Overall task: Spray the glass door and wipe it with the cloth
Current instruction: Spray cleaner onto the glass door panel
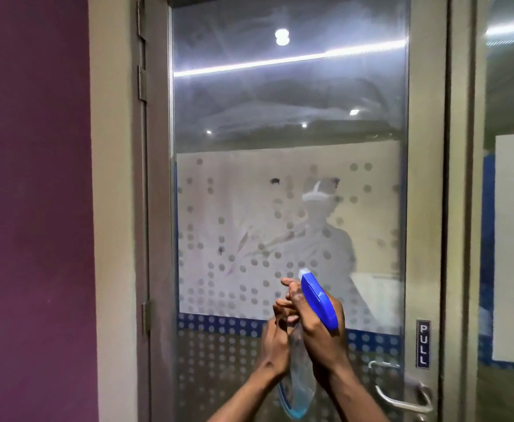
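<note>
The door (280, 117) fills the middle of the view, its glass bounded by a grey frame (426, 178), with hinges (141, 83) on the left edge and a lever handle (405, 400) and a PULL sign (423, 344) on the right. A purple wall (30, 208) lies left of the frame and another glass panel (511, 208) right of it. Open glass stretches above the hands; the upper pane is hazy with streaks and light reflections, the middle carries a frosted band with dots, and below runs a blue dotted strip. Low in front of the door, the bottle (298, 388) stands roughly upright, its long axis tilted slightly, the blue spray head (318, 300) pointing up and toward the glass. It is clear plastic with a little blue liquid at the bottom. The right hand (319, 327) grips the neck under the head; the left hand (275, 333) curls round the bottle from the other side.
</note>
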The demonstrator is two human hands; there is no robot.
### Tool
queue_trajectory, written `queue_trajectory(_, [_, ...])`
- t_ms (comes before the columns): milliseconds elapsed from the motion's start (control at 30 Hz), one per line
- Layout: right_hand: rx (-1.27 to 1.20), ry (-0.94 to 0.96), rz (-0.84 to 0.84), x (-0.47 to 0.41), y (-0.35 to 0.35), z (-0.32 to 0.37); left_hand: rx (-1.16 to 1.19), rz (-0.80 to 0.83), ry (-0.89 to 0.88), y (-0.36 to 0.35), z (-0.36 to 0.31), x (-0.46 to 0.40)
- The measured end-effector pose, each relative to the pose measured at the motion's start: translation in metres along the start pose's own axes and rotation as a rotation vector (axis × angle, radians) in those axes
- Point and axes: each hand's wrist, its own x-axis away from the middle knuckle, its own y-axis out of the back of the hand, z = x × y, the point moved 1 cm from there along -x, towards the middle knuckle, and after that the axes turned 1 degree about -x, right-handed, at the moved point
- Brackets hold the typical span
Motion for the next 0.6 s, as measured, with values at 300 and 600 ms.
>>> queue_trajectory(300, [0.170, 0.098, -0.187, -0.092, -0.058, -0.013, -0.580, -0.290, -0.481, 0.121, -0.052, -0.154])
queue_trajectory(600, [0.264, 0.195, -0.332, -0.151, -0.121, -0.022, -1.040, -0.333, -0.663, 0.232, -0.042, -0.287])
